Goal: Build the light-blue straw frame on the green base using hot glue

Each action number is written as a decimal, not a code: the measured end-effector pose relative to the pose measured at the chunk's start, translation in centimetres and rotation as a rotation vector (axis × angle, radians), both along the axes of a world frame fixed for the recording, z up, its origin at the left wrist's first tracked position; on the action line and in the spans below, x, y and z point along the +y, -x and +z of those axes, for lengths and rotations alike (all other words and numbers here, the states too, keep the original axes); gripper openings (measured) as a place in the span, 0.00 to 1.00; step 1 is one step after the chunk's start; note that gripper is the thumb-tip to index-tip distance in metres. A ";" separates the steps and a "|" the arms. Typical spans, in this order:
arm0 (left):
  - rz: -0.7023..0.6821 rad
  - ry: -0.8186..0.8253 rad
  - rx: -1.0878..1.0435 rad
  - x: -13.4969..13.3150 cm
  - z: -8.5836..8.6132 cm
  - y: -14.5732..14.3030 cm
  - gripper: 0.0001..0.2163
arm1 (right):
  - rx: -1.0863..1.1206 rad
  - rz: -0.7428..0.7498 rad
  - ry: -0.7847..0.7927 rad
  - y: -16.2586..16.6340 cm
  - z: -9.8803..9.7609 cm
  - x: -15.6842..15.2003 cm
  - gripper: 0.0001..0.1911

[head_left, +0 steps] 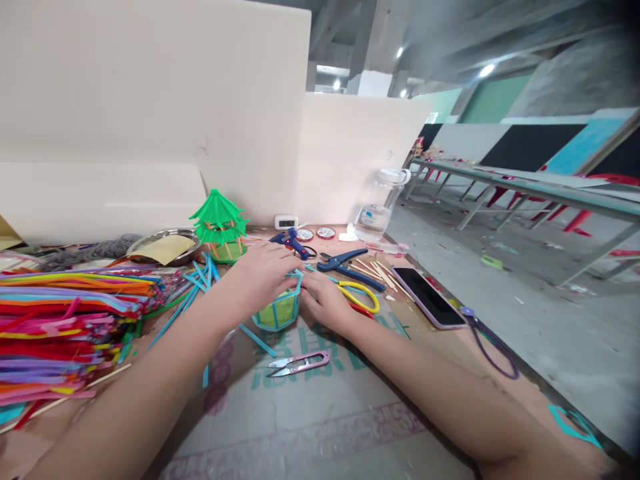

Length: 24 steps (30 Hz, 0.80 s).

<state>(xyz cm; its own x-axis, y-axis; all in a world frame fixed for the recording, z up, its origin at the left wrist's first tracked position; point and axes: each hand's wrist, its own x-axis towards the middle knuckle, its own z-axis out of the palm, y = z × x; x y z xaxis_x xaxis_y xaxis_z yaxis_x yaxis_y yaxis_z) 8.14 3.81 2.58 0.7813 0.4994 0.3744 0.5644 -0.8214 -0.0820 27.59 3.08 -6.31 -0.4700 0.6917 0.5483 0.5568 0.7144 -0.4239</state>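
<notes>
A small light-green cup-like craft piece (279,312), edged with blue pipe cleaners, stands on the cardboard in front of me. My left hand (263,272) reaches over its top, fingers bent down and closed on the blue rim. At its right side, my right hand (325,299) has its fingers curled and pinching the edge. The fingertips of both hands are partly hidden. Pink-handled thread snips (300,363) lie just nearer to me. Behind my left hand stands a green-roofed pipe-cleaner pavilion (217,223). Loose blue pipe cleaners (187,303) lie to the left.
Bundles of coloured pipe cleaners (65,333) fill the left side, beside a metal dish (193,252). A glue gun (291,243), blue cutters (345,265), yellow-handled scissors (373,301), a phone (430,298) and a water bottle (381,205) lie behind and right. White panels (150,100) stand behind.
</notes>
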 end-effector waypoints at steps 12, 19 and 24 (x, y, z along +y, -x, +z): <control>0.010 -0.048 -0.065 -0.1 -0.3 0.2 0.03 | -0.030 -0.018 -0.021 -0.1 0.0 0.0 0.10; -0.030 -0.073 -0.044 0.3 -0.6 0.3 0.03 | -0.026 -0.003 -0.009 -0.1 0.1 -0.1 0.10; -0.036 -0.063 -0.015 0.3 -0.6 0.3 0.05 | -0.033 0.003 0.000 -0.1 0.0 0.1 0.10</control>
